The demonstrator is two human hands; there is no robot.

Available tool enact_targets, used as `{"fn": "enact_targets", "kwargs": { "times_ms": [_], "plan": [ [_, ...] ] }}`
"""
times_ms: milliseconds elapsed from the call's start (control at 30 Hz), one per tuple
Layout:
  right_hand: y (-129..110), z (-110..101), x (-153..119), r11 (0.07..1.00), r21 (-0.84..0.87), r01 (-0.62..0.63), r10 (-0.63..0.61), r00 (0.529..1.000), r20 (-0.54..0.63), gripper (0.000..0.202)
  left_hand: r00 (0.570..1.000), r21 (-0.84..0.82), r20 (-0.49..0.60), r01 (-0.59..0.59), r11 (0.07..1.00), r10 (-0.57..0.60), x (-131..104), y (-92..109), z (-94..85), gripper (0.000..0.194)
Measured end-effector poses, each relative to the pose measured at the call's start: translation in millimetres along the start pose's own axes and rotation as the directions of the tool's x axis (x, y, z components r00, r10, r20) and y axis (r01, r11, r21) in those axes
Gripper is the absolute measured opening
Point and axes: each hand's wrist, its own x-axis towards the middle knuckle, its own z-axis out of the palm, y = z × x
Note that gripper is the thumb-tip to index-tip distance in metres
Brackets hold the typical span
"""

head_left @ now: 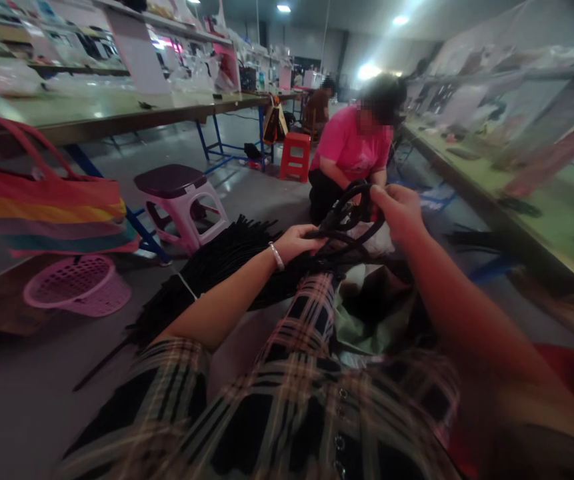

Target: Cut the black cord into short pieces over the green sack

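Observation:
My left hand (303, 244), with a bracelet at the wrist, is closed on a looped black cord (343, 237) above my knee. Higher and to the right, my right hand (397, 205) pinches the upper part of the same loops between thumb and fingers. The cord looks thick and bends into several curves between both hands; its ends cannot be made out. Beside my left forearm lies a large bundle of black strips (237, 260) with a pale tie (185, 283) around it. Below my right hand an open sack (374, 313) stands with dark contents.
A person in a pink shirt (349, 143) crouches just ahead. A purple-topped stool (179, 200), a pink basket (79, 287) and a striped bag (41, 200) are on the left. Farther back stands a red stool (295, 157). Long worktables (91, 110) run along both sides.

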Motion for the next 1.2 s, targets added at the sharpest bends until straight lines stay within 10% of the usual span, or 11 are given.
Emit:
{"fn": "enact_targets", "kwargs": {
  "times_ms": [333,467,600,700,800,967,1200],
  "plan": [
    [24.4,-8.4,18.1,0.913,0.392,-0.117,0.172,0.979,-0.107,0.031,0.943,-0.439,-0.328,-0.097,0.893,-0.059,-14.1,-15.0,-37.9,0.026],
    [26.3,-3.7,10.9,0.903,0.386,-0.187,0.229,0.971,-0.065,0.030,0.991,-0.497,-0.115,0.005,0.868,-0.071,-33.5,-18.2,-47.6,0.023],
    [18.3,9.4,-3.2,0.901,0.350,-0.257,0.257,0.965,0.046,0.029,0.993,-0.344,0.041,0.122,0.931,-0.115,-32.4,-10.2,-45.1,0.042],
    [15.8,21.0,-11.7,0.913,0.307,-0.269,0.244,0.963,0.118,0.029,0.980,-0.088,-0.175,0.076,0.993,-0.090,-17.3,2.9,-31.1,0.053],
    [16.7,29.8,-16.5,0.926,0.274,-0.260,0.229,0.963,0.142,0.030,0.935,0.247,-0.297,-0.119,0.962,0.192,-5.7,19.8,-9.8,0.049],
    [13.6,29.4,-18.6,0.941,0.253,-0.225,0.200,0.972,0.120,0.032,0.911,0.679,0.090,-0.352,0.645,0.402,-4.7,30.3,14.2,0.061],
    [15.5,22.8,-27.3,0.952,0.207,-0.224,0.199,0.971,0.135,0.033,0.932,0.603,0.090,-0.332,0.725,0.352,5.3,15.5,9.0,0.051]
  ]
}}
